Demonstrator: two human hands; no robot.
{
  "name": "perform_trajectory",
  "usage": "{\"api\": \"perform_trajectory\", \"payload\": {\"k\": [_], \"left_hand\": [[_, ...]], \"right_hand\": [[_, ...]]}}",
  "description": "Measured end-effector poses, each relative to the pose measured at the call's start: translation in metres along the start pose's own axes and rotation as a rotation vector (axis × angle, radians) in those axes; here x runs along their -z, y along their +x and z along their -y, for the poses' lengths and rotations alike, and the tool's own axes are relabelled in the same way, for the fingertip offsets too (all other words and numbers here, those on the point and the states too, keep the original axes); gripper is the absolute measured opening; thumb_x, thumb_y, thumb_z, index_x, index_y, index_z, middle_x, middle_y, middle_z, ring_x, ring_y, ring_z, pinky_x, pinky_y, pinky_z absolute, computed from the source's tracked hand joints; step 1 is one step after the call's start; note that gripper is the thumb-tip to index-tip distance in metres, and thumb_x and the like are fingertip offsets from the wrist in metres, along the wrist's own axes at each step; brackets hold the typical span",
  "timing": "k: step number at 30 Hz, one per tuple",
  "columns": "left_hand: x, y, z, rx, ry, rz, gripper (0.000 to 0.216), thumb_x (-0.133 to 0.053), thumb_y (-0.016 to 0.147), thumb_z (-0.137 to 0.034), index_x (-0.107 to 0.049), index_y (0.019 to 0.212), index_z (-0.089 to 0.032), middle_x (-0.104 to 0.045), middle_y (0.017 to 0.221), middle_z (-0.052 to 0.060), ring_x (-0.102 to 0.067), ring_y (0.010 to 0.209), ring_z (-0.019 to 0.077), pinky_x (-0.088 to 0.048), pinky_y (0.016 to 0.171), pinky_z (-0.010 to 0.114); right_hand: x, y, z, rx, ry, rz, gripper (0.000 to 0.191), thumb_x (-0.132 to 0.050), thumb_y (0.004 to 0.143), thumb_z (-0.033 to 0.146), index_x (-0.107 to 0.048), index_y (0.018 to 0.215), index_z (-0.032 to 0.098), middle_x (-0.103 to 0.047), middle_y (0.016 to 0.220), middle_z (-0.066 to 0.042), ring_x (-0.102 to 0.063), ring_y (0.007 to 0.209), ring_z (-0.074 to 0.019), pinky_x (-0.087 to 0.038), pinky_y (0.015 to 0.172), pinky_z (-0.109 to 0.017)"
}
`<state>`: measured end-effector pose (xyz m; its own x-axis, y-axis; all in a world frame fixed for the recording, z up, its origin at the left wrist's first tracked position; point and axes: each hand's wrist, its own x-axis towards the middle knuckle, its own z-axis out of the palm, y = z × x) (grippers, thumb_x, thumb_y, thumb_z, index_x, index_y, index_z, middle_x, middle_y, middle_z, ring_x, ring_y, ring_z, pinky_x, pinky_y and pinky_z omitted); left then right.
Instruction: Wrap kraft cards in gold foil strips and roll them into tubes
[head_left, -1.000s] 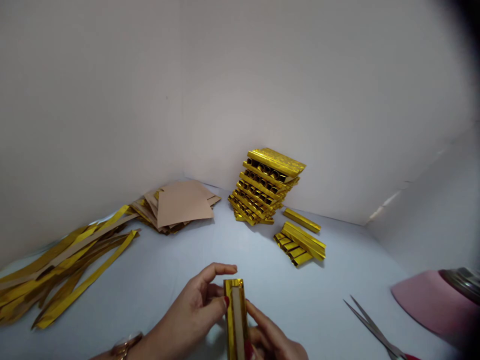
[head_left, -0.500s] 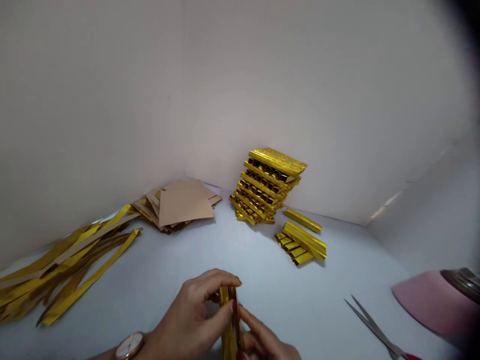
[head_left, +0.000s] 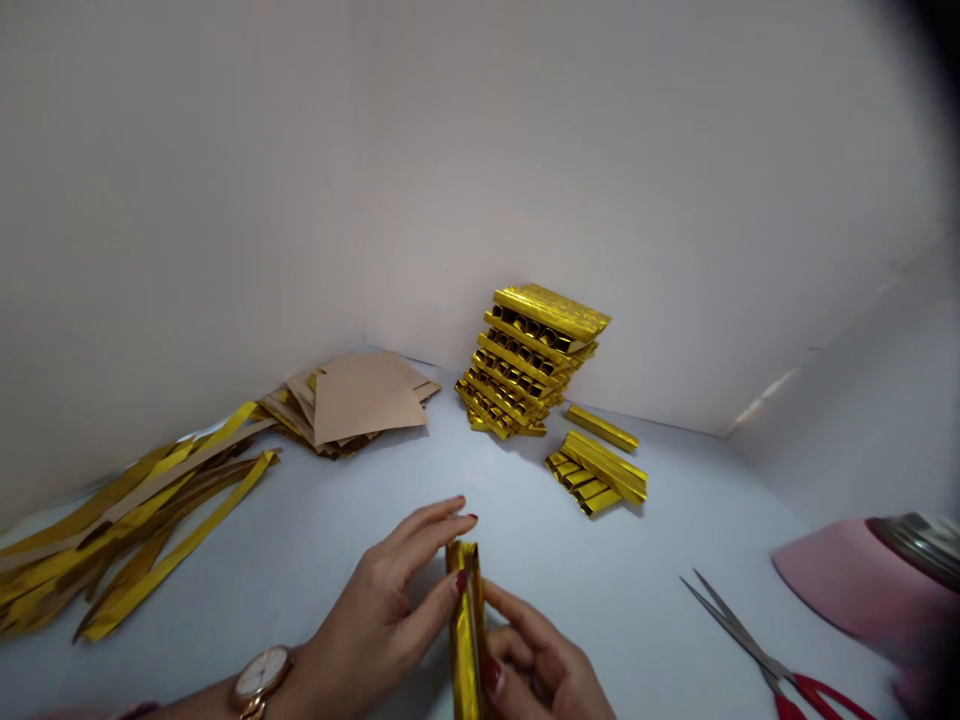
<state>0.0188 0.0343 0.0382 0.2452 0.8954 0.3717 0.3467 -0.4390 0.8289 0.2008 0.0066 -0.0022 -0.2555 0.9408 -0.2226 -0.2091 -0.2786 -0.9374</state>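
- Left hand [head_left: 382, 605] holds the gold strip [head_left: 466, 645] toward the desk's [head_left: 315, 530] front edge, two fingers loose.
- Right hand [head_left: 546, 662] pinches its side, maybe keeping folds shut.
- Gold stack [head_left: 534, 350] sits near the back edge.

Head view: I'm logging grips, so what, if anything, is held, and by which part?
A folded gold strip. The right hand holds its right side; the left hand touches it near the far end, its grip unclear.

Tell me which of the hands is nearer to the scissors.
Right. The right hand is left of the scissors, apart from them; the left hand is farther left, across the folded gold strip.
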Motion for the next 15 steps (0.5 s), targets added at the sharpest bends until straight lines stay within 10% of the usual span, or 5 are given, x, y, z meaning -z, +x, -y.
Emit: {"api": "perform_trajectory", "payload": {"k": [8, 15], "left_hand": [[0.003, -0.002, -0.024, -0.398, 0.204, 0.392, 0.022, -0.070, 0.082, -0.032, -0.069, 0.103, -0.026, -0.060, 0.127, 0.007, -0.052, 0.118, 0.0272, -0.030, 0.107, 0.037], [-0.001, 0.002, -0.032, -0.479, 0.361, 0.429, 0.008, -0.071, 0.082, -0.030, -0.073, 0.090, -0.030, -0.066, 0.118, 0.004, -0.060, 0.109, 0.0252, -0.029, 0.108, 0.041]], "right_hand": [[-0.003, 0.003, 0.029, -0.023, 0.030, -0.052, 0.066, -0.074, 0.072, 0.050, -0.049, 0.123, 0.015, -0.058, 0.065, 0.004, -0.039, 0.043, -0.0061, -0.030, 0.043, -0.019], [-0.001, 0.005, 0.026, -0.017, 0.043, -0.100, 0.070, -0.074, 0.070, 0.052, -0.048, 0.123, 0.014, -0.058, 0.065, 0.004, -0.038, 0.043, -0.0048, -0.030, 0.042, -0.018]]}}
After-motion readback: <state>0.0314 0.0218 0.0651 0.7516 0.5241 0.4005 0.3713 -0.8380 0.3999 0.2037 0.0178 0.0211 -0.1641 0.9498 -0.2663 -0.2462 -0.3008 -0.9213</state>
